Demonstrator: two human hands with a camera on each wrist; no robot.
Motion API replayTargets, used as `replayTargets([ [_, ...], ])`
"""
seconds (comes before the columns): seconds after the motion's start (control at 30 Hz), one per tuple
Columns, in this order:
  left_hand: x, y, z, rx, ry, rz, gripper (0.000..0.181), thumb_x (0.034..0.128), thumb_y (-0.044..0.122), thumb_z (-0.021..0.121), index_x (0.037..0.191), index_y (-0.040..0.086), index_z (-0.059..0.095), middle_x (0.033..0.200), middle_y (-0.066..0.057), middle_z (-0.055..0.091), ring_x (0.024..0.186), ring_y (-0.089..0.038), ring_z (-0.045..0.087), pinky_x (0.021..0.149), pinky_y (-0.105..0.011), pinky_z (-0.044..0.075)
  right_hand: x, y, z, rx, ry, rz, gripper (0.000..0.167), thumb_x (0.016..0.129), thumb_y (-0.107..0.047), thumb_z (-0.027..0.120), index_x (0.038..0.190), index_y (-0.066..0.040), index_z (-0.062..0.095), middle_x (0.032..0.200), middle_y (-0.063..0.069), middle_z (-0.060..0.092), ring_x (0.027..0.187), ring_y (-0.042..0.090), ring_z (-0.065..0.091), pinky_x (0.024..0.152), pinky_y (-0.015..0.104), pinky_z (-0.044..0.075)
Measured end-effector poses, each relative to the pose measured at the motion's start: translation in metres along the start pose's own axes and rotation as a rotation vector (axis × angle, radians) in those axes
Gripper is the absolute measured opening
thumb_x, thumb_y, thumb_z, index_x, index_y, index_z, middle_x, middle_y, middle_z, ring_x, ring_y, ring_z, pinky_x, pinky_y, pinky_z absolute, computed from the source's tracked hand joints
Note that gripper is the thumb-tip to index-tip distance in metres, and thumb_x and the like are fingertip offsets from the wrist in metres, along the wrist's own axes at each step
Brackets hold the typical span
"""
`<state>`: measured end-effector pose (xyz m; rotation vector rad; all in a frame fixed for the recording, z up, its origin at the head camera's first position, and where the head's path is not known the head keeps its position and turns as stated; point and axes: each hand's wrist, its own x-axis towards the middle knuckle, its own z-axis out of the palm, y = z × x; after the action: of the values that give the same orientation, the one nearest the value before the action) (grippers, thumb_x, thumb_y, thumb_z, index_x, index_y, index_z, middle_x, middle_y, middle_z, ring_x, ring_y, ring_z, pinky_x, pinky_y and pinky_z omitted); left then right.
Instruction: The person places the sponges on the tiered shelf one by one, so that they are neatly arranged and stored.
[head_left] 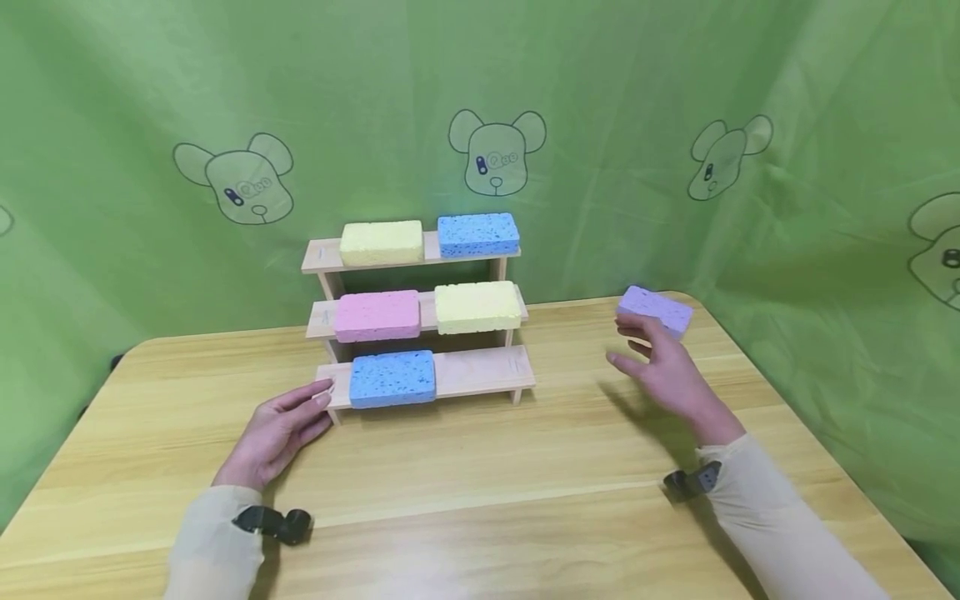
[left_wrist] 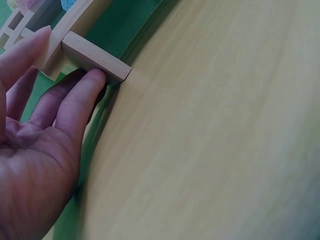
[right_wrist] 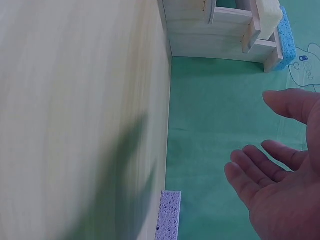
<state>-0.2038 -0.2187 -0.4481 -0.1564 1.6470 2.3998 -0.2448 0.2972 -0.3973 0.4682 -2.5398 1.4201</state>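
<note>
A three-tier wooden rack (head_left: 480,371) stands on the table. My left hand (head_left: 279,433) grips the left end of its lowest tier; in the left wrist view the fingertips (left_wrist: 95,77) touch the rack's leg. On that tier lies a blue sponge (head_left: 392,379). The middle tier bears a pink sponge (head_left: 377,316) and a yellow sponge (head_left: 477,307); the top bears another yellow sponge (head_left: 382,242) and another blue sponge (head_left: 478,235). My right hand (head_left: 671,371), fingers loosely spread and holding nothing, hovers just in front of a purple sponge (head_left: 656,310).
The wooden table (head_left: 465,517) runs back to a green curtain (head_left: 600,67) printed with bear heads. More curtain hangs along the right side. The purple sponge lies close to the table's far right corner.
</note>
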Motion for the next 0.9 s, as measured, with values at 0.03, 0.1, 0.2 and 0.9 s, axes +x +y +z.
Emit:
replayTargets([
  [0.03,0.000,0.000,0.000,-0.001,-0.003,-0.001,0.021,0.0940,0.003,0.065,0.106,0.016,0.076,0.115,0.002,0.066,0.106,-0.016,0.065,0.098,-0.035,0.049,0.000,0.000,-0.001,-0.003,0.005,0.003,0.057,0.089,0.004,0.068,0.137,0.014,0.038,0.135,0.030,0.043,0.126,0.045,0.042,0.108,0.059,0.035],
  [0.1,0.001,0.000,0.001,-0.001,-0.006,-0.003,0.021,0.0941,0.003,0.065,0.107,0.017,0.076,0.115,0.003,0.065,0.106,-0.016,0.064,0.098,-0.035,0.049,0.000,0.000,-0.003,-0.011,0.018,0.003,0.057,0.089,0.004,0.068,0.136,0.014,0.040,0.135,0.030,0.043,0.126,0.046,0.041,0.107,0.059,0.035],
  [0.2,0.001,0.000,0.001,0.000,0.005,-0.006,0.021,0.0937,0.004,0.066,0.106,0.017,0.076,0.115,0.002,0.065,0.106,-0.016,0.065,0.098,-0.035,0.049,0.000,0.000,-0.006,-0.027,0.041,-0.001,0.055,0.089,0.003,0.068,0.136,0.013,0.042,0.135,0.028,0.043,0.126,0.046,0.042,0.108,0.058,0.035],
  [0.9,0.001,0.000,0.000,0.010,0.005,0.000,0.021,0.0949,0.004,0.065,0.108,0.015,0.076,0.117,0.001,0.064,0.107,-0.016,0.064,0.098,-0.035,0.049,0.001,0.016,-0.029,-0.058,0.064,0.092,0.064,0.093,-0.003,0.065,0.144,0.013,0.030,0.143,0.034,0.033,0.133,0.049,0.032,0.112,0.057,0.027],
])
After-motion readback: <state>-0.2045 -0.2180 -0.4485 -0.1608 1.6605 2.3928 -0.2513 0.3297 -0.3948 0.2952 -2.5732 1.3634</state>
